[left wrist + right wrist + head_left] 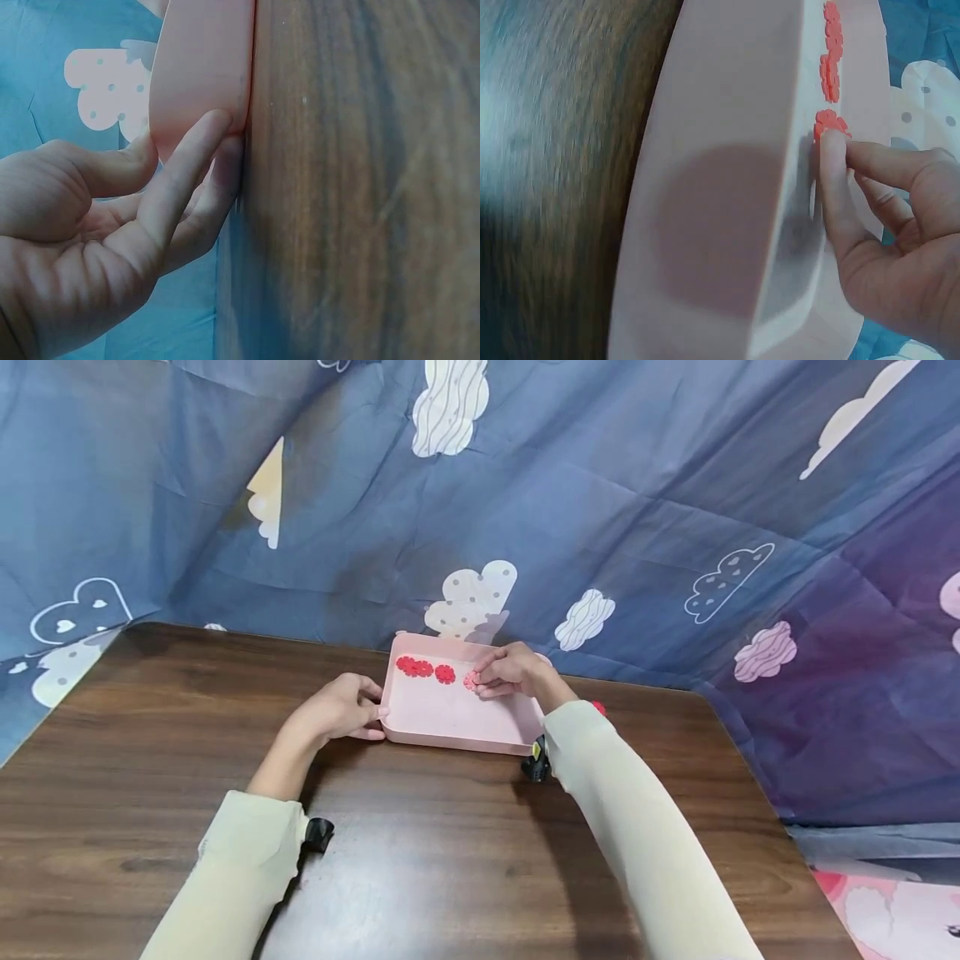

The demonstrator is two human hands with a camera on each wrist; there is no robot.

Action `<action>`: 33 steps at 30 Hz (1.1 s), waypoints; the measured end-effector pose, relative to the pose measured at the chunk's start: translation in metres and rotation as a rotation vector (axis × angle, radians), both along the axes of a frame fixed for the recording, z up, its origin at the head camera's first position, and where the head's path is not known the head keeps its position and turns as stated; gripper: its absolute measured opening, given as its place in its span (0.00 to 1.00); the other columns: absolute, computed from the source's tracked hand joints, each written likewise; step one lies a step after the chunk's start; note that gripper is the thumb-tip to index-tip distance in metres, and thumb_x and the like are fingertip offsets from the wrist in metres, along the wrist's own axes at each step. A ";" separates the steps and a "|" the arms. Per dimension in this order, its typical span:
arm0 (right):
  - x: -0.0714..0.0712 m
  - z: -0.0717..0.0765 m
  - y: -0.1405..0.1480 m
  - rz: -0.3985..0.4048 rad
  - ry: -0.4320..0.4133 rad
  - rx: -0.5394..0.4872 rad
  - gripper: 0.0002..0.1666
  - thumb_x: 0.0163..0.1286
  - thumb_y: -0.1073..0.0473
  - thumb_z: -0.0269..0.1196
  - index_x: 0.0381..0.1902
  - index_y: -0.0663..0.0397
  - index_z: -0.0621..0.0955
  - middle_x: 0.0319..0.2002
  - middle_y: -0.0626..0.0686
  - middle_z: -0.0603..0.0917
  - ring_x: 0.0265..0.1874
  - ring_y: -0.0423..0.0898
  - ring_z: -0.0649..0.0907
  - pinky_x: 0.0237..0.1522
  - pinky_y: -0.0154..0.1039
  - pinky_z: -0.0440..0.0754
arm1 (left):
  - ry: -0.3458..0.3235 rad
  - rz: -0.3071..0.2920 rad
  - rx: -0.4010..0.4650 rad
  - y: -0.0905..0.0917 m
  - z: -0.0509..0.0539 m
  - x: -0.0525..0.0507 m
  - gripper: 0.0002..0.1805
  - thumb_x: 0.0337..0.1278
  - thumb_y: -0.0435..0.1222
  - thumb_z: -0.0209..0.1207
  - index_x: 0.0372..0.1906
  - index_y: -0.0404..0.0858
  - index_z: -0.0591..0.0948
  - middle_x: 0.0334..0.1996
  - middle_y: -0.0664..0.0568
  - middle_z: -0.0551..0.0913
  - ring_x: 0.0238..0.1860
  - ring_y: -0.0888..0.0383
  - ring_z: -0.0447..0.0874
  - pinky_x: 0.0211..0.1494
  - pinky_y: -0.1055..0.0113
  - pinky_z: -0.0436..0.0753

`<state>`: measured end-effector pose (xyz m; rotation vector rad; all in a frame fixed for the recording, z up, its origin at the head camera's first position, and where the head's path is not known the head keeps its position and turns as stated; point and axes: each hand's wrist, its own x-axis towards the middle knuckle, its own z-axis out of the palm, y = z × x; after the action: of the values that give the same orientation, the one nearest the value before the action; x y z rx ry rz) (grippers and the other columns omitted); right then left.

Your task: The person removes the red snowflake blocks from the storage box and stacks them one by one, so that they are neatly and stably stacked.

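Observation:
A shallow pink tray (457,720) lies on the table, with several red flower-shaped plastic discs (416,668) in a row along its far side. At its left end, my left hand (341,708) grips the wall, thumb at the rim and fingers against the outer side. My right hand (513,670) is over the tray's far right part and pinches another red flower-shaped disc (471,681) between thumb and fingers. In the right wrist view, that disc (829,120) shows at the fingertips, partly covered, beside the other discs (833,34).
A further red piece (598,707) shows on the table just past the right sleeve, mostly hidden. The brown wooden table (420,843) ends at a blue cloud-patterned cloth (360,568) close behind the tray. Each sleeve carries a small black wrist device (318,835).

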<state>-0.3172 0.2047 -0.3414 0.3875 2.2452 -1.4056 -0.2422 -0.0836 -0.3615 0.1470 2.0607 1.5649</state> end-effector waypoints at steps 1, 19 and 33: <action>0.000 0.001 0.000 0.015 -0.001 -0.009 0.14 0.74 0.75 0.64 0.56 0.70 0.82 0.30 0.55 0.88 0.27 0.43 0.89 0.43 0.39 0.97 | 0.000 0.004 0.001 -0.001 0.000 0.000 0.25 0.79 0.25 0.55 0.72 0.17 0.65 0.48 0.35 0.79 0.40 0.55 0.88 0.53 0.60 0.97; 0.000 0.022 0.032 0.091 0.073 0.013 0.15 0.72 0.76 0.63 0.55 0.72 0.81 0.29 0.50 0.87 0.30 0.41 0.88 0.45 0.38 0.97 | 0.007 0.029 -0.025 0.002 -0.001 0.000 0.23 0.79 0.24 0.55 0.71 0.18 0.68 0.45 0.37 0.80 0.40 0.53 0.87 0.54 0.60 0.97; 0.013 0.043 0.071 0.120 0.075 0.071 0.20 0.76 0.73 0.64 0.62 0.74 0.77 0.34 0.50 0.88 0.32 0.39 0.88 0.51 0.40 0.96 | 0.026 0.015 -0.025 0.001 0.000 0.000 0.23 0.79 0.24 0.55 0.70 0.17 0.67 0.46 0.35 0.80 0.39 0.54 0.88 0.52 0.61 0.97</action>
<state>-0.3042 0.2757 -0.2984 0.2227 2.3418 -1.3020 -0.2424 -0.0824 -0.3619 0.1442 2.1047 1.5532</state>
